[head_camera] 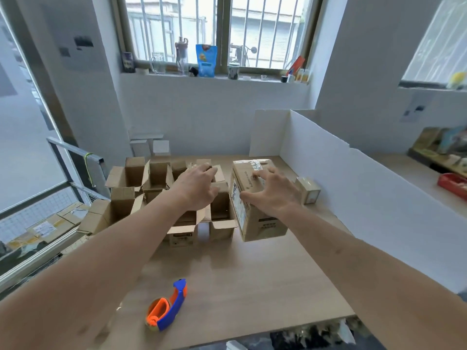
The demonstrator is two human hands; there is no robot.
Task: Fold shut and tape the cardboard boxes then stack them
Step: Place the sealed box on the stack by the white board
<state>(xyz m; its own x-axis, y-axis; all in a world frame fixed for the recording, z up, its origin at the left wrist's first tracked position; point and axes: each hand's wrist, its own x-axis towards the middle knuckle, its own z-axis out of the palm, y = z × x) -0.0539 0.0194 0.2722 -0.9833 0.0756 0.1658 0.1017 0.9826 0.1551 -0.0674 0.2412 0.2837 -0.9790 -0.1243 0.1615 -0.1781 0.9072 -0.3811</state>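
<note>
A taped-shut cardboard box [262,223] stands on the wooden table [240,274], right of centre. My right hand [273,195] rests on its top with fingers spread and the thumb at its left edge. Just to its left, several open boxes [156,178] stand in a cluster with their flaps up. My left hand [199,185] is over the nearest open box [219,210], fingers loosely spread and touching its upright flaps. A blue and orange tape dispenser [166,309] lies on the table near the front edge, away from both hands.
A small closed box [308,190] sits right of the taped box. White partition boards [353,178] wall the table's back and right side. More cartons [50,226] lie lower left beyond the table's edge. The windowsill [207,77] holds bottles and cups.
</note>
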